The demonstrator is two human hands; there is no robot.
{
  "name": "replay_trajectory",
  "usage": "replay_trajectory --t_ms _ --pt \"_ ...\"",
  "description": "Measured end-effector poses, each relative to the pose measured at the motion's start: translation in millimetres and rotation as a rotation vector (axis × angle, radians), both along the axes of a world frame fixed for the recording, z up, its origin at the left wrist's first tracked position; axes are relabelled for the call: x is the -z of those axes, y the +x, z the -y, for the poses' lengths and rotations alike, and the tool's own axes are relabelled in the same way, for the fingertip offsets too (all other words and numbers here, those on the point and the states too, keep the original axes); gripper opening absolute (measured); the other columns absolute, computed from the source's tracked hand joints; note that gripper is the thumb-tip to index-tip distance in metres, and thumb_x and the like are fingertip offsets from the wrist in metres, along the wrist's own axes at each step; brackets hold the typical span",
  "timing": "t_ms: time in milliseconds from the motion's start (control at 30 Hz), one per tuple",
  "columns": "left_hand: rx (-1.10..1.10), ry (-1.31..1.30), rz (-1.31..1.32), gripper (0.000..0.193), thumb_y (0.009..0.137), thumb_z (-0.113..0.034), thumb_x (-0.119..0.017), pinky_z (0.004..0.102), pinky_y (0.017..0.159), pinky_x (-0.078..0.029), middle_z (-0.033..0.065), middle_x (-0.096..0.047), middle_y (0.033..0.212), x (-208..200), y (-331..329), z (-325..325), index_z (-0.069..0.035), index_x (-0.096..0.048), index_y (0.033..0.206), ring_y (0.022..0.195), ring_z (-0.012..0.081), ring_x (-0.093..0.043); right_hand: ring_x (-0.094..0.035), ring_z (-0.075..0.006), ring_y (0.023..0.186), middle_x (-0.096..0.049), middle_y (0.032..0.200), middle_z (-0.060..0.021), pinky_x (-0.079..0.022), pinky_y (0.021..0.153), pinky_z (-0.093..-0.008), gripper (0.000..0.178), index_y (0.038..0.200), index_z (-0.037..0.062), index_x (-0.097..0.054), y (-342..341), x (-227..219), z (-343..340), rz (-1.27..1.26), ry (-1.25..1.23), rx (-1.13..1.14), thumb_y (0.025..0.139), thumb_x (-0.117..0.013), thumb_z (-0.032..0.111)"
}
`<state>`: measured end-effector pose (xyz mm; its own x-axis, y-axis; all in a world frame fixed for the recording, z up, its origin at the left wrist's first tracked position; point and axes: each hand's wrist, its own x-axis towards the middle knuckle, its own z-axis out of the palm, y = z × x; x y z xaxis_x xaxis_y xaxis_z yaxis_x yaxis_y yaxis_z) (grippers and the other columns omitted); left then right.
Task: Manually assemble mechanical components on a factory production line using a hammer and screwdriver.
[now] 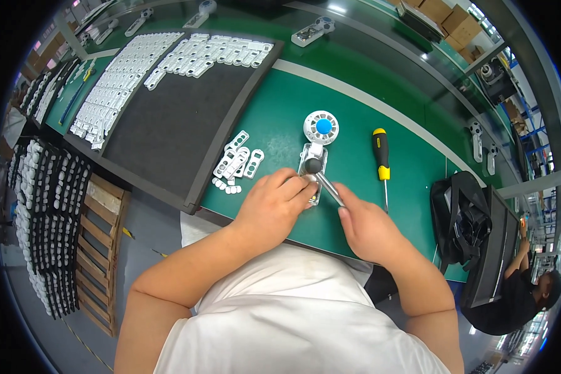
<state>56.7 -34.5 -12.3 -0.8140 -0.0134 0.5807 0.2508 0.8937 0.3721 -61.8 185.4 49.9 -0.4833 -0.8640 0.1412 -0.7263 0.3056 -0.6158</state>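
A white handheld fan with a blue centre lies on the green worktable, its round head pointing away from me. My left hand has its fingers bent around the near part of the fan's body and steadies it. My right hand is wrapped around the metal handle of a small hammer. The dark, round hammer head is over the fan's body; whether it touches is unclear. Left of the fan lie a loose pile of white oblong cover plates and several small white pieces.
A yellow-and-black screwdriver lies to the right, beyond it a black bag. A dark tray at left holds rows of white plates. More fans lie along the green conveyor. Stacked trays rest on a pallet. A person is at far right.
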Motion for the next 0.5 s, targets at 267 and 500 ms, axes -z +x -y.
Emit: replay_trajectory --t_ms 267,500 --pt "0.014 0.031 0.046 0.048 0.077 -0.008 -0.085 0.0439 0.091 -0.057 0.0077 -0.070 0.119 2 4 -1 -0.004 -0.074 0.123 0.115 0.0322 -0.066 -0.070 -0.0514 0.092 -0.071 0.106 -0.0293 -0.056 0.082 -0.0549 0.053 0.160 0.0009 -0.043 -2 -26 0 0.158 0.125 0.040 0.109 -0.051 0.010" --pt "0.027 0.068 0.113 0.056 0.083 -0.015 -0.086 0.0468 0.102 -0.053 0.0124 -0.065 0.134 -6 3 -1 -0.003 -0.068 0.135 0.128 0.0360 -0.061 -0.069 -0.0510 0.094 -0.070 0.106 -0.0303 -0.055 0.084 -0.0533 0.052 0.161 0.0005 -0.042 -13 -9 9 0.134 0.167 0.055 0.111 -0.049 0.011"
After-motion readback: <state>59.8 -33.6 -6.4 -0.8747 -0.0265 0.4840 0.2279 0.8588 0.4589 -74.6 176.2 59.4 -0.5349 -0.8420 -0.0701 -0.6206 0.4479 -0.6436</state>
